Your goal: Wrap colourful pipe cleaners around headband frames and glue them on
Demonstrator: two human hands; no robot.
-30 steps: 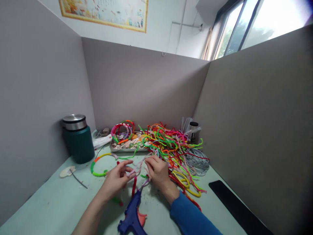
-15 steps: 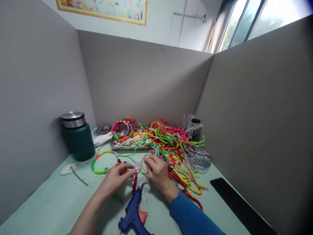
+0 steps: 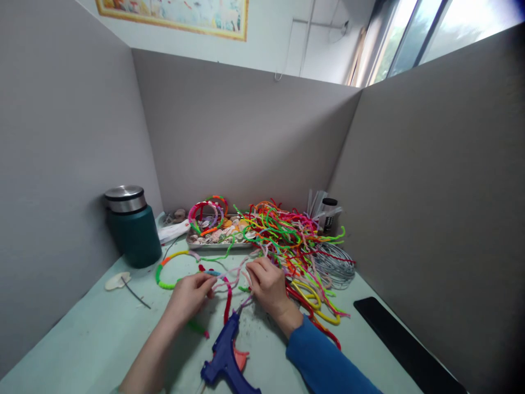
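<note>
My left hand [image 3: 189, 300] is closed in a pinch on a pale pink pipe cleaner [image 3: 232, 282] that spans the gap between my hands. My right hand [image 3: 267, 287], in a blue sleeve, pinches the same pale strand on the other side. Around and partly behind my left hand lies a ring wrapped in colored pipe cleaner [image 3: 166, 285], with green, orange and yellow sections. A dark red strand [image 3: 228, 306] runs down between my hands. Below them a blue glue gun [image 3: 225, 355] with an orange trigger lies with its nozzle pointing up toward the strands.
A heap of bright pipe cleaners [image 3: 283, 224] spreads behind my right hand, beside a grey wire coil [image 3: 336, 265]. A metal tray [image 3: 221, 246] holds shells and wrapped rings. A green bottle [image 3: 137, 235] stands left; a black strip [image 3: 404, 342] lies right. Grey partitions [image 3: 246, 126] enclose the table.
My left hand has drawn a little to the left, away from my right hand, and the pale pink strand now stretches across a wider gap. My right hand stays nearly in place.
</note>
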